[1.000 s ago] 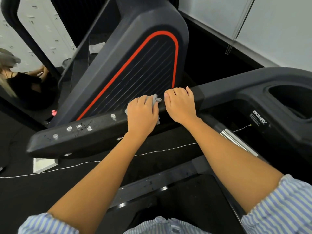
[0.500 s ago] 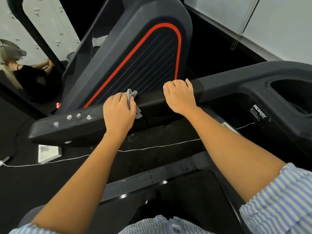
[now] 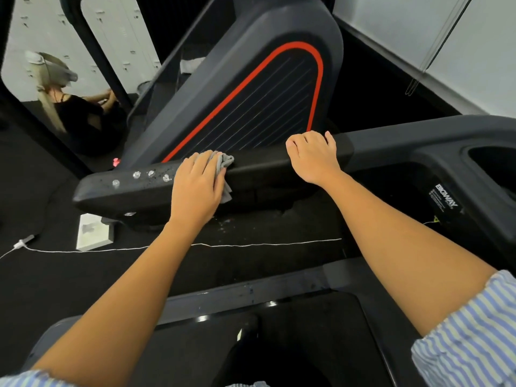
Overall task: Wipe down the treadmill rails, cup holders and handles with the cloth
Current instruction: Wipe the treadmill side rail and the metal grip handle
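My left hand lies palm-down across the long matte black treadmill rail. Its fingers are curled forward over the top edge and clamp a crumpled grey cloth against the rail. A cluster of small round silver studs is set into the rail's top face just to the left, the nearest one right beside the outer edge of my hand. The cloth is mostly hidden under my palm. A bunched end pokes out past my fingers on the right, and a flap hangs down the rail's near face.

Behind the rail rises a slanted dark grey ribbed panel with a red outline. Below the rail, a thin white cord runs across the black floor between my forearms.

After a bare stretch of rail comes my right hand. It has no cloth under it, and its fingers are hooked over the rail's far edge, gripping it.

Further right, on the dark console body, is a small black label with white BIGWAY lettering, and above it the deep black cup holder recess. At the lower right my blue-and-white striped sleeve is pushed up my forearm.
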`<state>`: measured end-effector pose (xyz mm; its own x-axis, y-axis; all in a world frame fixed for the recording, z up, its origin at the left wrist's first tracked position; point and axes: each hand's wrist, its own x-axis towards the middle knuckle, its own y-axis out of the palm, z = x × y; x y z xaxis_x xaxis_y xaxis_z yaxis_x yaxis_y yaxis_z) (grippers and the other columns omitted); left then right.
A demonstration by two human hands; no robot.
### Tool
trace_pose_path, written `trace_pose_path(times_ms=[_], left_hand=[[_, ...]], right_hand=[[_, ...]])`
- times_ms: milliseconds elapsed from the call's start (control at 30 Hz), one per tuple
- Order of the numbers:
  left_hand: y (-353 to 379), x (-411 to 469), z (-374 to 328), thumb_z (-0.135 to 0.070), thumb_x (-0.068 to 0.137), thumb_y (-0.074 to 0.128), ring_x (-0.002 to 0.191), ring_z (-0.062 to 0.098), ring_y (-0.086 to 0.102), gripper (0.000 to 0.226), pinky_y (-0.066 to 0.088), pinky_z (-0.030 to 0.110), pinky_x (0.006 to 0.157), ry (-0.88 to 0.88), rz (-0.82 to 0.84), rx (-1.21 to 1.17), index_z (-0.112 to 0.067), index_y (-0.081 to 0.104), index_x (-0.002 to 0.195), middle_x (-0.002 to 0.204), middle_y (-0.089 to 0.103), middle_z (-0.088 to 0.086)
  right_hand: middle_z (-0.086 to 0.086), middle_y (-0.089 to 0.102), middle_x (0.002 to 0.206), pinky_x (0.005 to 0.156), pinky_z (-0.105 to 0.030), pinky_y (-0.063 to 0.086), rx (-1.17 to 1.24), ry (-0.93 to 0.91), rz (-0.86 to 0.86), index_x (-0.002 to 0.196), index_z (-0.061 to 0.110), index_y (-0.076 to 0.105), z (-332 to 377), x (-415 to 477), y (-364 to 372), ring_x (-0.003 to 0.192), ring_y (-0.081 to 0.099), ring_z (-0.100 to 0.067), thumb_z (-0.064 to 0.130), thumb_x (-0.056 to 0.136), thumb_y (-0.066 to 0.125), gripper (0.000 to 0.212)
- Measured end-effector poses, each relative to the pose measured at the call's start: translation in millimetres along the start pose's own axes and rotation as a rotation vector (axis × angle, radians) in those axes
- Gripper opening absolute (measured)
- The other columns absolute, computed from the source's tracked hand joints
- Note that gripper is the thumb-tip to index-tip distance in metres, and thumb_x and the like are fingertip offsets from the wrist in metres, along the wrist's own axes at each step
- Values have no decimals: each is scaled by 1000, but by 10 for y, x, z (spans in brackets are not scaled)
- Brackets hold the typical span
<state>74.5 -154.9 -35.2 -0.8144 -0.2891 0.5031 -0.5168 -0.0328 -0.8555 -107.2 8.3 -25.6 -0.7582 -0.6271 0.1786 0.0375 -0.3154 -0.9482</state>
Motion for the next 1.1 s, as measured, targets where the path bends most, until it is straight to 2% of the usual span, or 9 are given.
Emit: trace_pose_path(times_ms=[167,267,333,500,733,800,967,1100], left_hand=[[52,39,-140,-23,95,42,106,27,55,33,38,38,96,-136,-69,-55,-4,60,115,114,62,11],[95,74,-252,-22,94,45,111,29,53,34,36,40,100,-105,-40,-88,-4,58,120,121,59,13],[100,88,-282,-23,95,45,115,29,50,35,34,40,101,-51,8,-110,-5,55,124,125,56,12],[0,110,-129,-23,95,47,112,25,52,35,37,36,99,83,70,-75,-5,53,124,124,57,10],[-3,53,8,-23,95,42,103,27,56,33,40,37,93,-81,-21,-73,-2,60,114,112,62,12],[19,66,-60,-22,94,44,106,28,55,33,38,38,96,-109,-24,-90,-3,59,116,116,61,13],[5,28,-43,-22,96,47,122,29,46,37,30,42,106,-52,68,-142,-6,52,128,130,53,11],[-35,29,36,-26,96,44,126,27,43,39,30,43,109,-18,134,-154,-10,49,132,134,51,8]], right_hand=[[-3,48,138,115,-47,5,39,50,42,131,20,49,44,-30,-16,136,30,-23,35,100,25,42],[-2,36,148,115,-46,-2,36,83,86,139,21,40,80,-53,-34,143,15,-24,37,101,23,45],[-2,33,149,115,-47,-4,33,93,96,140,23,39,89,-56,-38,144,12,-24,38,100,23,45],[-1,32,150,114,-47,-5,21,102,104,140,24,38,101,-52,-43,145,10,-24,38,100,24,44],[0,31,151,114,-49,-6,10,109,107,140,25,38,115,-40,-36,145,6,-24,38,100,24,44],[0,30,151,113,-50,-7,8,110,107,140,26,38,125,-34,-34,145,5,-24,38,100,25,44],[1,28,152,112,-53,-10,-14,109,107,140,27,37,136,-35,-29,145,1,-24,38,100,24,43],[1,29,151,112,-54,-9,-17,98,111,140,27,37,137,-42,-39,145,5,-23,38,101,24,43]])
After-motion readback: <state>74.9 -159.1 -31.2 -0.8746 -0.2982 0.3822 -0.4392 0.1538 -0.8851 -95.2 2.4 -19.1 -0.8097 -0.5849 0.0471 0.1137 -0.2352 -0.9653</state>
